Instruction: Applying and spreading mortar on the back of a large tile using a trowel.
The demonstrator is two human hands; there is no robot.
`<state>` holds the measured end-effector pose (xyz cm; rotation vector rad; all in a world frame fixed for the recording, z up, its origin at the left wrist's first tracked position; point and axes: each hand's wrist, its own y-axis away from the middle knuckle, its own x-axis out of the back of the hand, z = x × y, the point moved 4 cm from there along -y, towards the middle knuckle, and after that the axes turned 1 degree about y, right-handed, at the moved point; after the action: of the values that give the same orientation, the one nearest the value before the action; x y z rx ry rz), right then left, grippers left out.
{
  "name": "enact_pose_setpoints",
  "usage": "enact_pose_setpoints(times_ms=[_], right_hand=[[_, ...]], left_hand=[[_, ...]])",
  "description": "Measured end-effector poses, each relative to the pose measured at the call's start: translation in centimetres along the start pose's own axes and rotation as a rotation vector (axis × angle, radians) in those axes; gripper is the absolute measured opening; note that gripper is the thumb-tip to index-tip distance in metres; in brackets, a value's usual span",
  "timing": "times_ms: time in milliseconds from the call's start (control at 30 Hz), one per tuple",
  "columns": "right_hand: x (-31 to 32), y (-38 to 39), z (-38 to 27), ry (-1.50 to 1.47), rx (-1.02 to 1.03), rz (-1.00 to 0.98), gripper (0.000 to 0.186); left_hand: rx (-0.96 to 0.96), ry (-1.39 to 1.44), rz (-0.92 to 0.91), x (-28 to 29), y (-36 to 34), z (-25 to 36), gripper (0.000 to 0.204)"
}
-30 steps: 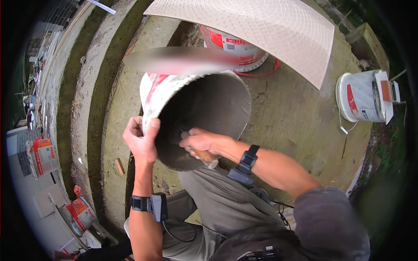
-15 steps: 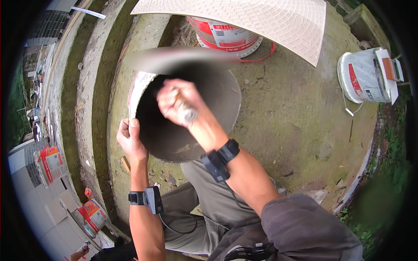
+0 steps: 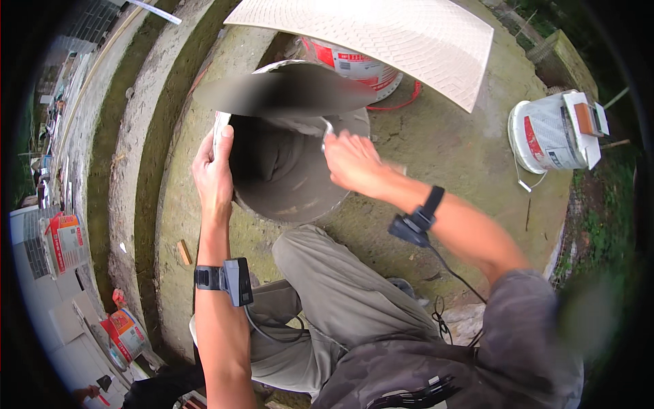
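Observation:
A bucket (image 3: pixel 306 201) tilts with its mouth toward me, its inner wall coated with wet grey mortar (image 3: pixel 276 160). My left hand (image 3: pixel 212 170) grips its left rim, thumb over the edge. In the mouth's right half, my right hand (image 3: pixel 354 162) is closed round the handle of a trowel. The trowel's bent metal neck (image 3: pixel 328 129) shows beside the knuckles; its blade reaches left into the bucket, partly hidden by a blurred patch across the upper mouth.
A pale patterned tile (image 3: pixel 381 34) rests over a red-and-white bucket (image 3: pixel 361 68) ahead. On the right stands a white bucket (image 3: pixel 545 140) with a brown-handled tool on it. Concrete steps (image 3: pixel 126 184) run along the left. A small wood piece (image 3: pixel 184 252) lies near my left forearm.
My right hand has swung from the middle of the bucket's mouth to its right side with the trowel. My left hand keeps its hold on the rim; more of the mortar inside shows.

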<state>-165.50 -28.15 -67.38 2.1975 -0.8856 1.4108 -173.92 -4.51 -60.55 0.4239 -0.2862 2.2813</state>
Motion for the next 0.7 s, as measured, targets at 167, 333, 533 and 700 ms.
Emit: enact_pose_setpoints(times_ms=[167,333,533,700], right_hand=[[-1.0,-5.0,-2.6,0.444,-0.011,-0.027,0.015],[-2.9,-11.2,-4.3,0.376,-0.231,-0.041,0.014],[-5.8,-8.8,-9.4,0.657,0.120,0.042,0.020],[-7.7,-2.3,-9.6,0.815,0.513,-0.079,0.023]], left_hand=[[0.045,-0.126,-0.174,-0.4,1.0,2.1,0.062],[-0.006,-0.166,-0.250,-1.3,2.2,3.0,0.059],[-0.145,-0.323,-0.285,-2.0,2.2,2.1,0.059],[-0.127,-0.328,-0.296,-0.9,2.6,2.7,0.059]])
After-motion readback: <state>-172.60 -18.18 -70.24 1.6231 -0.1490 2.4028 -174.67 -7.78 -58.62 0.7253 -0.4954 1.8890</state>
